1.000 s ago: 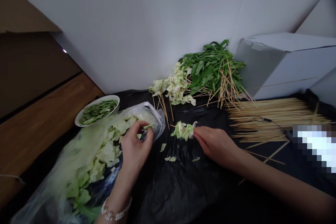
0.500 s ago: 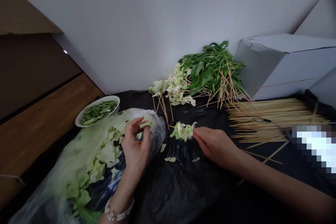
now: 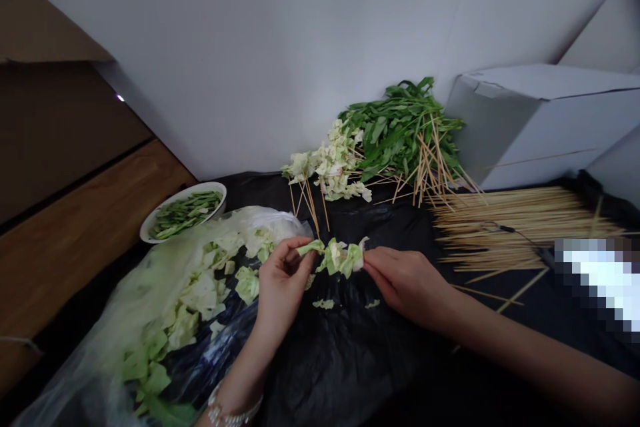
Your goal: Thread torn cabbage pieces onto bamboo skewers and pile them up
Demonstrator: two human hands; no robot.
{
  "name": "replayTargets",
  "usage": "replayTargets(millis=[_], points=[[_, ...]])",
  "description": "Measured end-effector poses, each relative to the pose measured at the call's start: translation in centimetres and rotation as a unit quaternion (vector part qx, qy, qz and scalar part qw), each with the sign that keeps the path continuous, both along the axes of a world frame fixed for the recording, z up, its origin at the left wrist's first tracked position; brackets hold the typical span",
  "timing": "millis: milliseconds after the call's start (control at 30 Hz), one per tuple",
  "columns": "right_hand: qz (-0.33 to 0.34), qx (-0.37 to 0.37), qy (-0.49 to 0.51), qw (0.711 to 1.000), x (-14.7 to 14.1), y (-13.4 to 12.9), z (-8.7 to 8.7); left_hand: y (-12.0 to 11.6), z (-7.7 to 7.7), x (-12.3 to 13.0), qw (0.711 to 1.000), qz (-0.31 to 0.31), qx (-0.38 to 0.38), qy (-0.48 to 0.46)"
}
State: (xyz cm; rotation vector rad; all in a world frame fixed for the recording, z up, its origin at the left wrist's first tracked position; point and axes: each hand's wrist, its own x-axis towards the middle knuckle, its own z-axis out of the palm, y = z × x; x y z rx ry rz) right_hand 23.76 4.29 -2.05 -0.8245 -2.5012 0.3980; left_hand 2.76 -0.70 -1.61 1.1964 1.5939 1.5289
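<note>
Left hand (image 3: 280, 281) pinches a cabbage piece (image 3: 312, 247), likely floppy: hold its edge. Right hand (image 3: 411, 283) grips leaves (image 3: 343, 259) at their three o'clock.

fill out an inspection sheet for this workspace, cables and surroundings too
Surface: wrinkled black sheet
Job's things: cabbage cluster between both hands; bare skewers piled at right; clear bag with cabbage at left
Clutter: small scraps on the sheet
Hands: left hand pinching a leaf; right hand gripping the cluster's right end
Cables: thin dark cord over the skewers
Surroundings: white wall behind; white box at right; bowl of green pieces by the bag
</note>
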Motion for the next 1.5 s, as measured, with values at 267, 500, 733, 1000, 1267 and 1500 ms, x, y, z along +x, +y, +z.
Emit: replayTargets(millis=[267,500,733,1000,1267,1500], points=[[-0.024,0.000,-0.024,0.999,0.1,0.3,-0.2,-0.4,0.7,0.3,0.999,-0.029,-0.003,0.023],[-0.029,-0.001,-0.023,0.999,0.0,0.1,-0.3,-0.3,0.3,0.3,0.999,-0.041,0.001,-0.011],[-0.027,0.014,-0.021,0.999,0.0,0.2,-0.4,-0.4,-0.5,-0.1,0.999,-0.026,0.009,0.023],[-0.029,0.013,-0.018,0.999,0.0,0.1,-0.3,-0.3,-0.1,0.3,0.999,-0.028,0.025,0.020],[-0.019,0.000,-0.019,1.000,0.0,0.1,-0.6,-0.5,-0.5,0.4,0.996,-0.063,0.026,0.054],[-0.027,0.001,-0.022,0.999,0.0,0.1,-0.5,-0.7,-0.2,0.7,0.993,-0.089,0.016,0.079]])
